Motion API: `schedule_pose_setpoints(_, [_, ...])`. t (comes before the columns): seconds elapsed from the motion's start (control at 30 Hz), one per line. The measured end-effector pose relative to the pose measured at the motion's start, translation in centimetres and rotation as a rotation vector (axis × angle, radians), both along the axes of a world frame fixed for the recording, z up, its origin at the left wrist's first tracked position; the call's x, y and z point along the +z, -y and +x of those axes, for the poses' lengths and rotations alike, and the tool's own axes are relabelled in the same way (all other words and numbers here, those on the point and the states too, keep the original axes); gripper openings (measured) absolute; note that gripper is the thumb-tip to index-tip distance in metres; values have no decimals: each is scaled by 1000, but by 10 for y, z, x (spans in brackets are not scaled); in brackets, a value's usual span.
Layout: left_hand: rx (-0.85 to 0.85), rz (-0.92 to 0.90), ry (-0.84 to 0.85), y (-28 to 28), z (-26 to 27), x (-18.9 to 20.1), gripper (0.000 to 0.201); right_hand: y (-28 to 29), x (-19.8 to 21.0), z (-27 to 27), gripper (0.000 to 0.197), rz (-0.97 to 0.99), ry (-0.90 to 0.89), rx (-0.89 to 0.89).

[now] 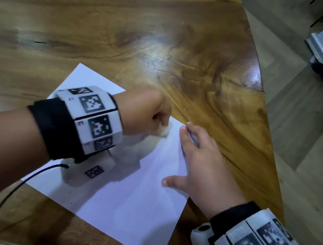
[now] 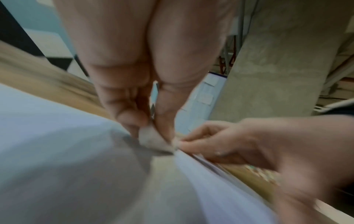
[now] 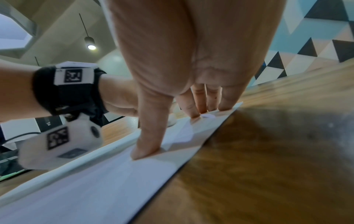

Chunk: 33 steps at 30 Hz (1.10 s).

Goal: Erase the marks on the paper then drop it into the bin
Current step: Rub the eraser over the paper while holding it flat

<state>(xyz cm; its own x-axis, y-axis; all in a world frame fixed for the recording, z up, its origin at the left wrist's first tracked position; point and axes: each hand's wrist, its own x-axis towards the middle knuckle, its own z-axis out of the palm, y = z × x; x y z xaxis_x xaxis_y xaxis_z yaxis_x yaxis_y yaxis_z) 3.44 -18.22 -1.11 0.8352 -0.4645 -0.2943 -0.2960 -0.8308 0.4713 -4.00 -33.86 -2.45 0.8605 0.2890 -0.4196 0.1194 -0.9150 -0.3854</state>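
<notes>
Nearest the head camera, the left hand (image 1: 146, 115) is curled into a fist over the far part of the paper (image 1: 121, 197), pinching a small whitish eraser (image 2: 153, 141) between thumb and fingertips with its lower end down on the sheet. White and square-cornered, the sheet lies flat on the wooden table (image 1: 129, 30), close to that table's curved right edge. Erasing looks to be the step in hand: the blur round the fist suggests rubbing, though no marks can be made out on the sheet from these views. Along the sheet's right edge the right hand (image 1: 198, 163) lies spread, fingers straight and thumb out, pressing the sheet flat and grasping nothing. Next, judging from this, the rubbing needs firm downward pressure from the spread hand so the sheet does not buckle or slide, and only once it is clean should it be lifted. No bin shows in any view, so where to carry it cannot be told.
</notes>
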Motion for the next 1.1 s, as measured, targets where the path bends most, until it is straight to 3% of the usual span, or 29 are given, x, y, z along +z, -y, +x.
schedule_pose_setpoints(0.1, [86,-20,57,10,5,-2,13,1,0,-1,111,17,0,-10])
schedule_pose_setpoints(0.27, [-27,-31,-21,4,-12,-4,9,1,-2,-1,112,29,-3,-8])
schedule_pose_setpoints(0.43, [33,-79,80,15,4,-1,13,1,-3,-1,111,22,2,5])
schedule_pose_setpoints(0.67, [-178,28,-108,1,-10,-3,13,1,-3,0,113,31,2,-2])
schedule_pose_setpoints(0.87, [-86,-17,53,18,8,0,13,1,-3,-1,112,33,19,-7])
schedule_pose_setpoints(1.1, [-219,73,-115,6,-3,4,8,1,-5,-1,112,16,2,-13])
